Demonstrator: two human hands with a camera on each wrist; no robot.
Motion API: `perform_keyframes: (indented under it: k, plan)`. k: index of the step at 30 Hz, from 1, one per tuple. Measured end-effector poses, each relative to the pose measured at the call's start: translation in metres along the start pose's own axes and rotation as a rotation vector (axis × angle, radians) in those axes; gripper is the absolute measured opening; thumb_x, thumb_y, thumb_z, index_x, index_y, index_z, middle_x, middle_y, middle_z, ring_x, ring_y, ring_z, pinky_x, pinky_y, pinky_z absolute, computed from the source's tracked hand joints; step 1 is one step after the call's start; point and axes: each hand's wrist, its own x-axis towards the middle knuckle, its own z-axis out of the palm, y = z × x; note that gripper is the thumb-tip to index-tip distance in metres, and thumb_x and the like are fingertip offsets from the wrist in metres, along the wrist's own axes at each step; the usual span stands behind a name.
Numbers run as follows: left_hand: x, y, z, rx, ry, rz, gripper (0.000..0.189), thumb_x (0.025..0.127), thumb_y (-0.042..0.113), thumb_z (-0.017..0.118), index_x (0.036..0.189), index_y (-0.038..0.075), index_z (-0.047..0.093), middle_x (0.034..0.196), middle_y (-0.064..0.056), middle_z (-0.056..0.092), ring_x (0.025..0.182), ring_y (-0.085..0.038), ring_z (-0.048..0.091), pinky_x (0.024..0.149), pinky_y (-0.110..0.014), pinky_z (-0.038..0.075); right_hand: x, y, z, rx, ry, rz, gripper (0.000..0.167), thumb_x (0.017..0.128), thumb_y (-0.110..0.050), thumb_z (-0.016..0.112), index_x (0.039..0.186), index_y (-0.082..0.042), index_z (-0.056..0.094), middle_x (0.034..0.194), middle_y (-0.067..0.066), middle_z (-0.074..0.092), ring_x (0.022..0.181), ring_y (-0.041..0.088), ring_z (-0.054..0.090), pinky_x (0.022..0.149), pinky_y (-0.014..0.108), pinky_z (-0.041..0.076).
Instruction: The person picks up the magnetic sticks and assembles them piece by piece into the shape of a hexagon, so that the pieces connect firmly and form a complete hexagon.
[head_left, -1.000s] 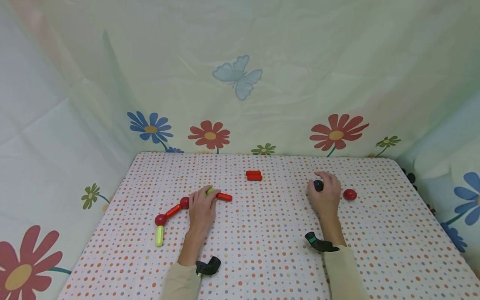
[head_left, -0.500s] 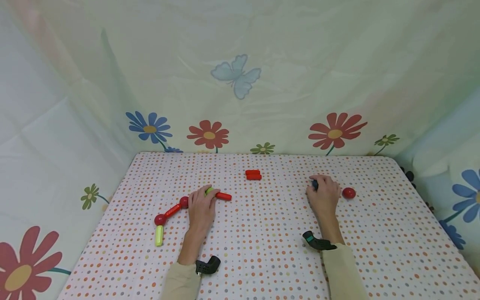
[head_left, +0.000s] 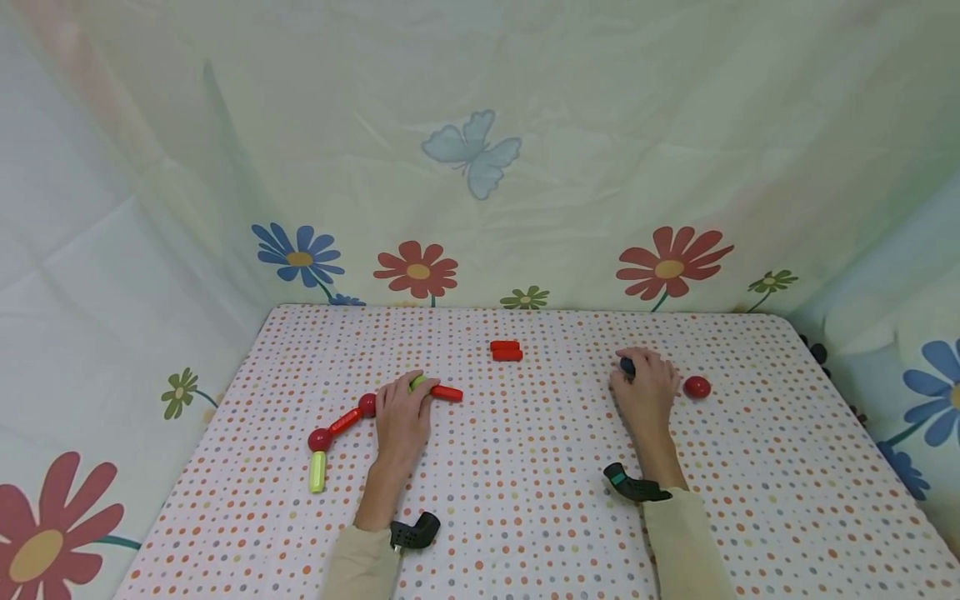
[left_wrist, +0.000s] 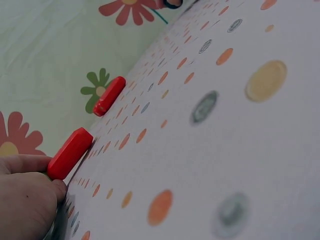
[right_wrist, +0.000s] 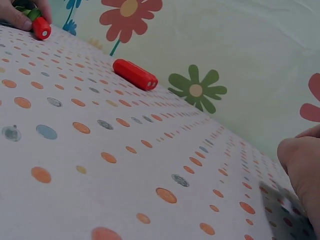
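My left hand (head_left: 403,419) grips a green ball (head_left: 417,382), mostly covered by the fingers. A red stick (head_left: 447,393) joins that ball on its right; in the left wrist view the red stick (left_wrist: 70,153) juts from the fingertips. Left of this hand runs a bent chain: a red ball (head_left: 367,405), another red stick (head_left: 346,422), a second red ball (head_left: 320,440) and a yellow-green stick (head_left: 317,472). The link under the palm is hidden. My right hand (head_left: 647,396) holds a dark blue ball (head_left: 627,367) between thumb and fingers, near the table.
Two loose red sticks (head_left: 506,351) lie side by side at the back middle of the dotted table (head_left: 525,483). A loose red ball (head_left: 697,387) sits just right of my right hand. A flowered curtain (head_left: 570,167) stands behind the table.
My right hand has shifted slightly left with the dark blue ball, and its fingers now cover more of it. The left hand and the chain stay in place.
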Motion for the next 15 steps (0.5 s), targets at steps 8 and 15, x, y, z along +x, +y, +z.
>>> perform_keyframes:
  k: [8, 15]
  plan:
    - [0.0, 0.0, 0.0, -0.005, 0.008, 0.004, 0.03, 0.092, 0.014, 0.065, 0.12, 0.024, 0.067, 0.135, -0.004, 0.056, 0.125, -0.026, 0.05, 0.111, -0.05, 0.03, 0.001, -0.005, 0.0, 0.154, 0.192, -0.129, 0.029, 0.083, 0.003, 0.062, 0.112, 0.002, 0.063, 0.124, 0.022, 0.056, 0.118, 0.041, 0.049, 0.104, 0.058, 0.033]
    - [0.0, -0.001, 0.001, 0.006, 0.018, 0.026, 0.029, 0.093, 0.013, 0.064, 0.119, 0.024, 0.067, 0.135, -0.004, 0.057, 0.125, -0.026, 0.051, 0.11, -0.049, 0.032, -0.003, -0.028, 0.005, 0.35, 0.243, -0.191, 0.03, 0.083, 0.009, 0.057, 0.111, 0.005, 0.063, 0.123, 0.021, 0.057, 0.115, 0.037, 0.053, 0.104, 0.023, 0.041]
